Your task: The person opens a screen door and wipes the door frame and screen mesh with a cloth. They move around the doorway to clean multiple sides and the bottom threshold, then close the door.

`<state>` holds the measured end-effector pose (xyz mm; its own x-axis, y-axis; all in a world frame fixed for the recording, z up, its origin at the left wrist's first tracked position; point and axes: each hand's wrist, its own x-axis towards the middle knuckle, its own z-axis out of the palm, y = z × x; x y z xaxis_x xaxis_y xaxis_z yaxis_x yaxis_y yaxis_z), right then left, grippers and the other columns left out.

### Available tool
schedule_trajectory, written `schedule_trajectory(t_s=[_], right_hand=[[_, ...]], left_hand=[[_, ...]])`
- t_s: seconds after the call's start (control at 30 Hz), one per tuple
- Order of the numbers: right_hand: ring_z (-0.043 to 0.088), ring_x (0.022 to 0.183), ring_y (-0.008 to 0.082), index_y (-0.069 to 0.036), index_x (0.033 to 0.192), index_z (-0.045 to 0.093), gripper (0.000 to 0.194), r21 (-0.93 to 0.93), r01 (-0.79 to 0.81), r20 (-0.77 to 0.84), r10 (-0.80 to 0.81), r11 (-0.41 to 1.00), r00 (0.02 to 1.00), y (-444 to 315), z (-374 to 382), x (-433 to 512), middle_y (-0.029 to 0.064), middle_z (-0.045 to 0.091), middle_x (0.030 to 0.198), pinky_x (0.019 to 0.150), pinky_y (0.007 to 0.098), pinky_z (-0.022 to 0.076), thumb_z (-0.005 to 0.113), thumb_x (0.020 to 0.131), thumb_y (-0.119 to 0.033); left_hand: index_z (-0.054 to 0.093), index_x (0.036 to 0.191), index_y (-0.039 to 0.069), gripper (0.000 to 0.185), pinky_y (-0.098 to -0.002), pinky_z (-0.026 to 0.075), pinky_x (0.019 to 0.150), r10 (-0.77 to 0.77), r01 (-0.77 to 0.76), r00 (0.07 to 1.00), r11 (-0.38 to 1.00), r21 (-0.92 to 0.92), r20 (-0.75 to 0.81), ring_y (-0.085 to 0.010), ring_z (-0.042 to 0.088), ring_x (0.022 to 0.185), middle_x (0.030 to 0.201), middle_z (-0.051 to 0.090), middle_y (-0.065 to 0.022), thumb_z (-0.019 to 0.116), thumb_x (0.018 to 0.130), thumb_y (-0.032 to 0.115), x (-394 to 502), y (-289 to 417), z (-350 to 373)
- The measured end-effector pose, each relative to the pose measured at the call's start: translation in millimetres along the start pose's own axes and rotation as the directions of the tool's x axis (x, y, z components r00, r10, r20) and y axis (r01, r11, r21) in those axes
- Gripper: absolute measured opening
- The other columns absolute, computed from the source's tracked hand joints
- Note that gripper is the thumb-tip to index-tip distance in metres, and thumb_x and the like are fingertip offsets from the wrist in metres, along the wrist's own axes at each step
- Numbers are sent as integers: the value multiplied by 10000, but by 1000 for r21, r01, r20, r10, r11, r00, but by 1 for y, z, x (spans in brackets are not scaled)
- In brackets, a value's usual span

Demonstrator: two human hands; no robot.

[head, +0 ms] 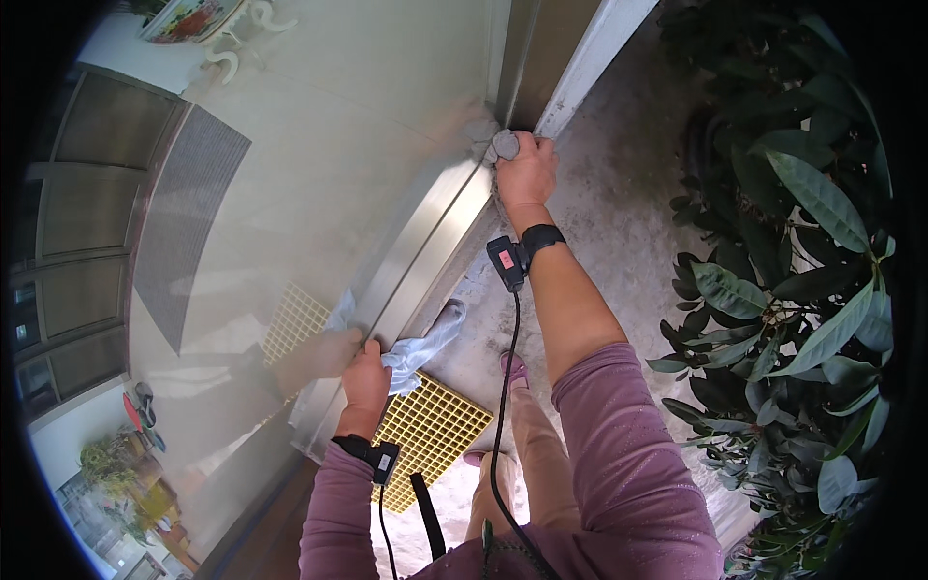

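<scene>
My right hand (528, 168) grips a bunched grey cloth (505, 145), pressed into the corner where the metal bottom rail (435, 239) meets an upright frame (533, 65). Lower down, my left hand (366, 377) is curled over the edge of the same rail. Right beside it is a pale blue cloth (417, 354) with a darker grey end; whether my fingers touch it cannot be made out. A glossy pane (326, 167) lies along the rail and mirrors both hands, the grey cloth and part of the grating.
A yellow grating (442, 420) is below my left hand, near my feet. Leafy plants (783, 290) crowd the right side above a stained concrete floor (602, 188). Black cables (505, 391) hang from the devices on my wrists. A painted flowerpot (192, 18) and a grey mat (190, 217) appear at the left.
</scene>
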<state>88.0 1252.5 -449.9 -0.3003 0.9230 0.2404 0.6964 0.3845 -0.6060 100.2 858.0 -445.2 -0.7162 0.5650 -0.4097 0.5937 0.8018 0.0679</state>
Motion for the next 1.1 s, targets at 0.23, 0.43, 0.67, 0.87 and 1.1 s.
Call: schedule_trajectory(t_s=[0.23,0.43,0.67,0.87,1.1], right_hand=[[533,1062,352,-197,1102,669,435,84,72,281,-92,994,955,2,-15,-57,92,551,1115,872,443,504,753,685,-108],[532,1099,331,-210,1100,665,450,-28,99,43,-98,995,994,20,16,8,77,549,1135,884,426,505,781,677,-111],[520,1102,328,-236,1114,671,482,59,4,214,-16,998,977,0,-13,-45,80,532,1116,885,423,505,783,664,-106],[550,1044,351,-201,1048,683,355,108,162,135,-176,981,975,13,1,-27,104,555,1068,842,436,516,723,711,-95],[534,1084,343,-188,1081,678,412,42,-35,46,33,999,998,0,3,-14,97,553,1106,873,440,500,773,687,-112]], left_hand=[[497,990,87,435,-453,550,696,5,-5,1000,1000,-6,-18,-347,676,817,888,665,-147,808,695,164,1,4,-6],[500,985,91,422,-452,550,682,-3,3,999,1000,0,-43,-345,676,802,868,662,-146,799,693,153,1,4,-4],[497,982,81,413,-462,546,688,-15,15,1000,1000,-9,-15,-353,670,812,902,657,-155,789,698,152,-1,4,-5],[497,1000,84,423,-481,543,698,-20,20,1000,1000,-9,0,-358,668,846,897,655,-149,787,699,151,-1,4,-5],[498,1028,80,442,-476,547,703,-42,42,999,999,4,16,-355,673,863,960,660,-149,795,709,155,-1,4,-4]])
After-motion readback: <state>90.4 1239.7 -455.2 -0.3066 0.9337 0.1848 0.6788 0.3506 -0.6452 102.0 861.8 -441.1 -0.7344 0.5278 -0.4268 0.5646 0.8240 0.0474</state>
